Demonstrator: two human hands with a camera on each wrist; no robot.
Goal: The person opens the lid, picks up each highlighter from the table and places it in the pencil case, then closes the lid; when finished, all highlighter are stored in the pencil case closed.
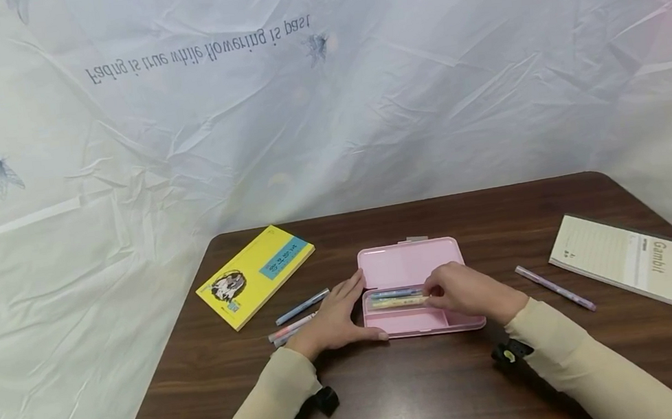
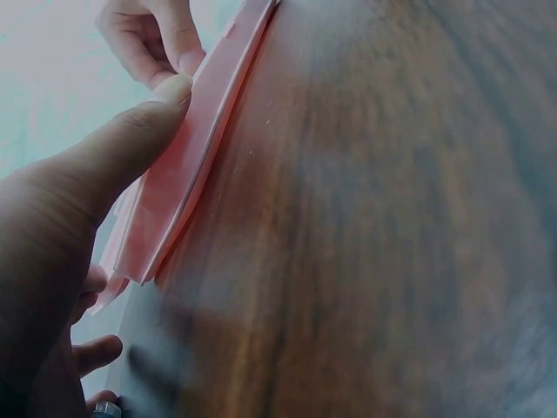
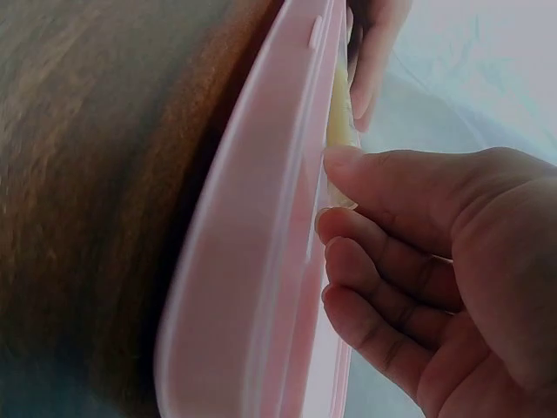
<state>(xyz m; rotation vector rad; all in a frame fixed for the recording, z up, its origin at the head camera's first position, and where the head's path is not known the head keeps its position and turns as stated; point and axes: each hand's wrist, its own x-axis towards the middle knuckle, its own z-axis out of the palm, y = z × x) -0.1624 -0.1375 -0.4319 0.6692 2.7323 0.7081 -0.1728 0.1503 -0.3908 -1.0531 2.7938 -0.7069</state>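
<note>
A pink pencil case (image 1: 409, 263) lies on the table with its lid folded back. Several pens rest in its rear compartment, among them a blue pen (image 1: 395, 293) and a yellow pen (image 1: 398, 303). My right hand (image 1: 472, 291) pinches the right end of the yellow pen between thumb and fingers; the right wrist view shows that yellow pen (image 3: 341, 104) at the case's rim. Around the left end of the case, my left hand (image 1: 338, 316) rests with fingers extended, its thumb (image 2: 144, 131) touching the front wall and its fingertips near the lid's left edge.
Left of the case lie a blue pen (image 1: 302, 306), a pink pen (image 1: 290, 328) and another partly hidden pen. A yellow notebook (image 1: 256, 274) sits farther left. On the right are a purple pen (image 1: 555, 288) and a cream notebook (image 1: 635, 265). A white printed sheet (image 1: 362, 110) hangs behind.
</note>
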